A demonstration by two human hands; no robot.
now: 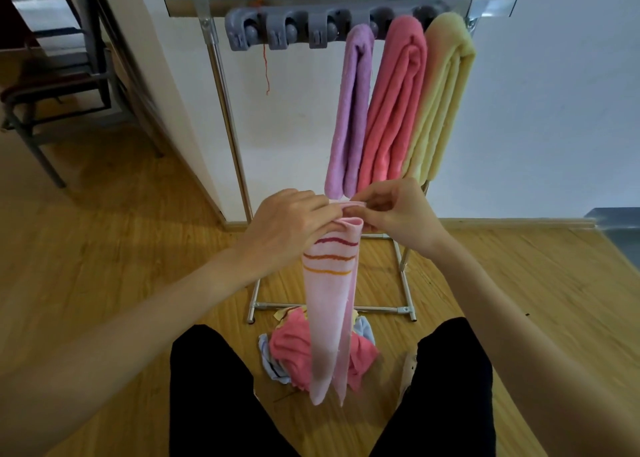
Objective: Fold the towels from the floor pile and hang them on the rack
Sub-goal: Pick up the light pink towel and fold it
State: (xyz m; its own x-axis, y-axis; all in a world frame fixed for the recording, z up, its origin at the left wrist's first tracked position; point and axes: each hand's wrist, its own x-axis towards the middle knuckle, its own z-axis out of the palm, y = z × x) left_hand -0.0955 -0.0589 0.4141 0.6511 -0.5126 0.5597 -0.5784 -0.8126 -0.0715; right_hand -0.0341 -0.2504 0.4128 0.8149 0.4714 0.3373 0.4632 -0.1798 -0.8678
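Two hands, left hand [289, 226] and right hand [398, 214], are seen pinching with their fingers the top fold of a pale pink striped towel [330, 304], hung above the floor pile [294, 349]. Beyond, purple towel [349, 110], coral towel [394, 103] and yellow towel [440, 93] are hung on the rack [221, 86].
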